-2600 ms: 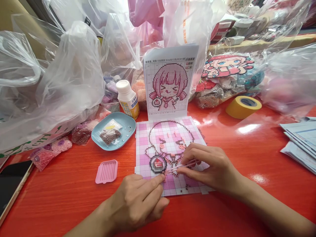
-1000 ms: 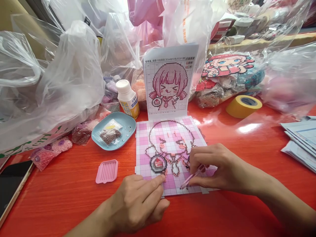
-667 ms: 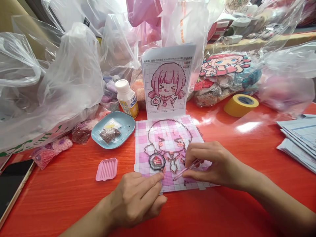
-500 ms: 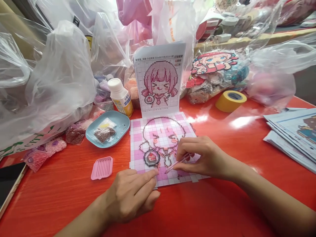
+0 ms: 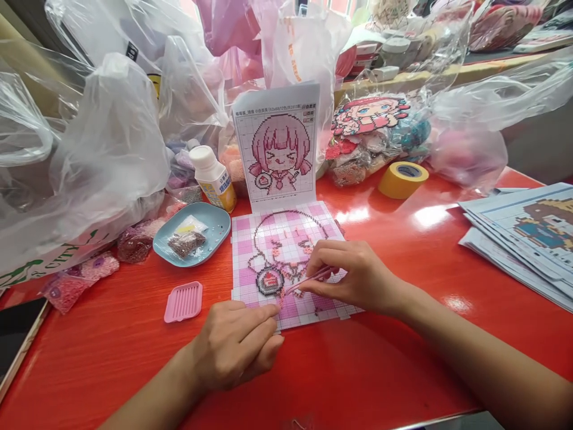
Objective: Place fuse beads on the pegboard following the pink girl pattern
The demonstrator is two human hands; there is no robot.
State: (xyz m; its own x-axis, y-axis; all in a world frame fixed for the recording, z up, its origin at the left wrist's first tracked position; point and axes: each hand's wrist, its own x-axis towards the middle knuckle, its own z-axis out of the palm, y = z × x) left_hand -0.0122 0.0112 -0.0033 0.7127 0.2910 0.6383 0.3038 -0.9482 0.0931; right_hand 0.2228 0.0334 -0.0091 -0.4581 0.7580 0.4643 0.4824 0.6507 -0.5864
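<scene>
My right hand [image 5: 342, 272] pinches a pair of pink tweezers [image 5: 313, 280], with their tips low over the board beside a short column of orange-pink beads. The pegboard [image 5: 244, 301] has a pink-and-white checked look and carries a partly beaded figure: a dark head outline, closed eyes, a bow and a round cake plate [image 5: 270, 280]. My left hand [image 5: 237, 340] rests at the board's near left edge. Its index finger is stretched onto the board below the cake plate, the other fingers loosely bent with nothing seen in them. Whether the tweezers hold a bead is too small to tell.
Behind the board stands a printed pattern sheet [image 5: 282, 149]. To the left are a blue plate [image 5: 215, 251] with bead bags, a pink ridged tray [image 5: 183, 303] and a white-capped bottle [image 5: 215, 179]. Yellow tape [image 5: 403, 180] and papers [image 5: 528, 239] lie right. Plastic bags [image 5: 107, 131] crowd the back.
My right hand has moved the tweezer tips a little left and farther up the board, nearer the cake plate. My left hand stays at the edge. The whole view has shifted slightly.
</scene>
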